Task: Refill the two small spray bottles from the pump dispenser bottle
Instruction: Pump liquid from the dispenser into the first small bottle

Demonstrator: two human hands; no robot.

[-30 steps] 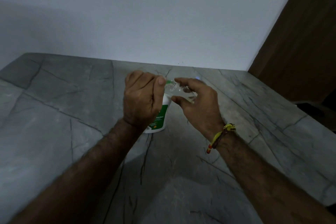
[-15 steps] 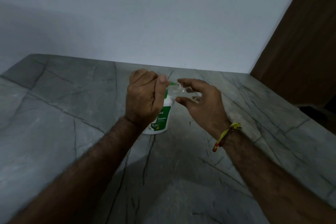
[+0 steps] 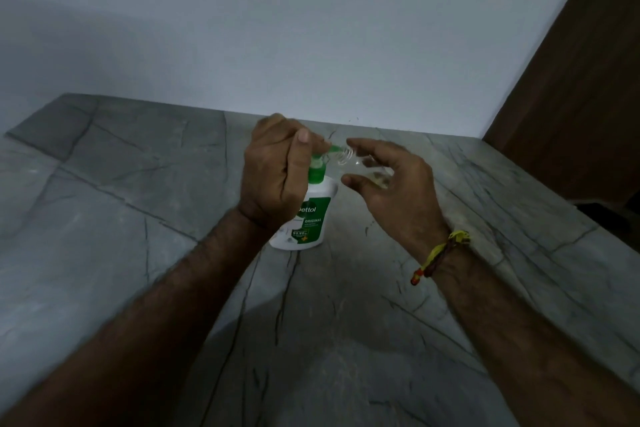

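1. A white pump dispenser bottle (image 3: 308, 215) with a green label stands upright on the grey veined worktop (image 3: 104, 218), near the middle of the scene and a little towards the far wall (image 3: 277, 28).
2. The left hand (image 3: 273, 177) sits over the bottle's green pump head (image 3: 318, 168). Its fingers are curled around the top of the pump and the thumb lies down along the near side, so its grip is closed on the pump; the bottle's left side is hidden behind the hand and wrist.
3. The green spout (image 3: 334, 149) points to the right, out from under the left thumb.
4. The right hand (image 3: 394, 191) holds a small clear spray bottle (image 3: 360, 166) tilted on its side, pinched in a narrow grip between the thumb below and the fingers above.
5. The small bottle's open threaded neck (image 3: 343, 155) points left and meets the tip of the spout; whether the two touch cannot be told through the blur.
6. The small bottle is held in the air above the worktop, just right of the pump dispenser bottle.
7. A little yellowish content shows in its lower right part, by the palm.
8. A yellow and red thread band (image 3: 440, 256) is tied around the right wrist.
9. A dark brown wooden panel (image 3: 571, 97) stands at the far right, beside the wall.
10. Only one small spray bottle is in view.
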